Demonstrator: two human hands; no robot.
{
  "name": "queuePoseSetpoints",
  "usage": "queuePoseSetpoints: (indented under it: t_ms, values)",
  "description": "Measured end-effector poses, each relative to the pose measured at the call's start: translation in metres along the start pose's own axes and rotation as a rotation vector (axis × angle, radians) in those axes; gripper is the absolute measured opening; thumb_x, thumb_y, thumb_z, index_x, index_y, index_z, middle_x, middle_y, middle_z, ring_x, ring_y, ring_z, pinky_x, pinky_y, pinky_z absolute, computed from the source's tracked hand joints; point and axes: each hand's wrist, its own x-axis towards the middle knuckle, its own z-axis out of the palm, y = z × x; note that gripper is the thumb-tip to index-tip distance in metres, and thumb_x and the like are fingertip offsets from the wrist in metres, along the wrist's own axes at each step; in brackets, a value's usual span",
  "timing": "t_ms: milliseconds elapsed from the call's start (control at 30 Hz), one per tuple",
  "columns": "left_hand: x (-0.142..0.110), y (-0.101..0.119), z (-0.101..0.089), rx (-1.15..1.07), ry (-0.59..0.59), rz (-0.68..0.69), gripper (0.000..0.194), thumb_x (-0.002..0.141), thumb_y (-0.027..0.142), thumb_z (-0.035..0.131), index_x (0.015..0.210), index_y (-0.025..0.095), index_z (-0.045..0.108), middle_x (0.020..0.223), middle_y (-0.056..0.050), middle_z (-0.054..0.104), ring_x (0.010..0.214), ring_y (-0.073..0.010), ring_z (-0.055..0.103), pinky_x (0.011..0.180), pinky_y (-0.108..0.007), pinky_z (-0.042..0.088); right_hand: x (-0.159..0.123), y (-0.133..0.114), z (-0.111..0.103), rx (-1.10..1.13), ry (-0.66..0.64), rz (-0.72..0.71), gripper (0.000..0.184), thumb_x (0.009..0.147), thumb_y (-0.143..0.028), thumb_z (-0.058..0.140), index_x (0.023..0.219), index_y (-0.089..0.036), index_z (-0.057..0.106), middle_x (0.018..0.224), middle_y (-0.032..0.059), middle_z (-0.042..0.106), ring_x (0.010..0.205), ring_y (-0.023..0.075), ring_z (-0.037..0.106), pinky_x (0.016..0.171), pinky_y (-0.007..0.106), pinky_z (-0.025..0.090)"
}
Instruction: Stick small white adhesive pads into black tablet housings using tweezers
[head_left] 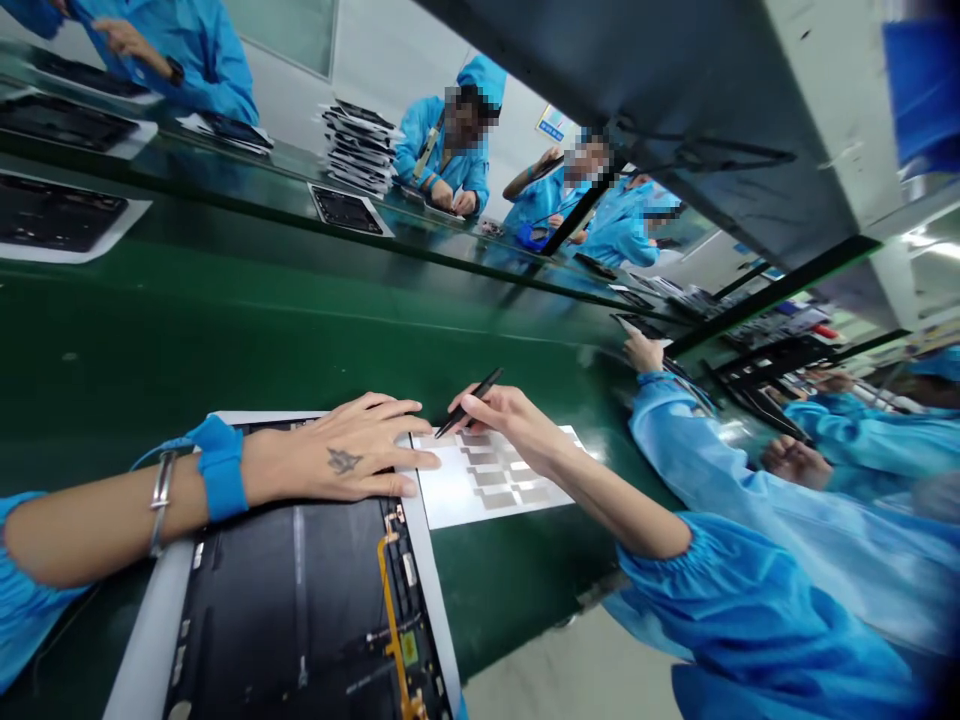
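My left hand [360,447] lies with fingers spread across the far end of a black tablet housing [277,600]. Its fingertips reach the left edge of a white sheet [446,490] bearing rows of grey adhesive pieces [491,476]. Black pointed tweezers [471,402] are pinched in my right hand [510,420], with the tip just above the sheet's upper left part. An orange flex cable [390,610] runs along the right side of the housing, which rests on white backing. Part of the housing is hidden beneath my left hand and forearm.
A green workbench [247,330] carries more housings, one at the far left [60,215]. Across it stands a stack of housings [360,150] beside a seated co-worker [442,140]. At right, a co-worker's blue sleeve [697,450] is close to my right arm. A shelf [675,120] hangs overhead.
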Motion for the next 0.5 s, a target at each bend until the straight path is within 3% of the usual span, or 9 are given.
queuePoseSetpoints:
  t_ms: [133,367,500]
  values:
    - [0.001,-0.002,0.0014,-0.006,0.011,0.036,0.042,0.106,0.049,0.041,0.142,0.032,0.057,0.156,-0.006,0.045,0.152,-0.0327,0.023,0.119,-0.051,0.023,-0.0002,0.0016,-0.0024,0.012,0.016,0.025,0.055,0.074,-0.071,0.074,0.082,-0.016,0.072,0.073,0.0075,0.075,0.071,0.0182,0.066,0.064,0.029,0.047]
    - [0.0042,-0.0083,0.0005,-0.037,0.047,0.064,0.039,0.103,0.048,0.05,0.138,0.034,0.061,0.151,-0.006,0.051,0.148,-0.0316,0.033,0.118,-0.047,0.025,-0.003,-0.0043,0.0015,-0.009,0.008,0.022,0.055,0.075,-0.07,0.075,0.086,-0.016,0.073,0.074,0.0077,0.075,0.071,0.0179,0.065,0.065,0.028,0.046]
    - [0.0039,-0.0079,0.0,-0.036,0.024,0.053,0.039,0.103,0.048,0.05,0.139,0.036,0.059,0.153,-0.006,0.049,0.149,-0.0314,0.031,0.119,-0.049,0.026,-0.0032,-0.0015,0.0022,-0.007,0.053,0.01,0.054,0.072,-0.068,0.077,0.085,-0.016,0.074,0.07,0.0034,0.07,0.063,0.0141,0.058,0.061,0.027,0.043]
